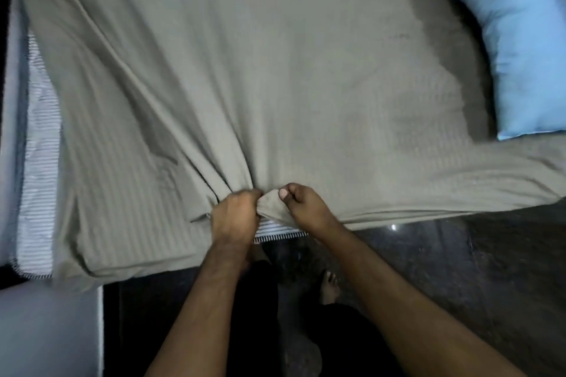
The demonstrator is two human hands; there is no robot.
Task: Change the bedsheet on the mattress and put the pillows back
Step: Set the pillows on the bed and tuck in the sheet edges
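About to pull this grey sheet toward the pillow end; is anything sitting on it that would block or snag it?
Yes. The light blue pillow lies on the grey sheet at the right end, pinning it. Both the left hand and right hand grip the sheet's near edge.

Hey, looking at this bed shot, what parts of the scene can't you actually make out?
Head view, the only one:
- Mattress: mostly covered by the grey-green sheet; only striped strips show.
- Blue pillow: cut off by the right and top edges.
- Left hand and right hand: fingers buried in the bunched sheet.
- Any second pillow: none in frame.
- Dark floor: too dim and blurred for detail.
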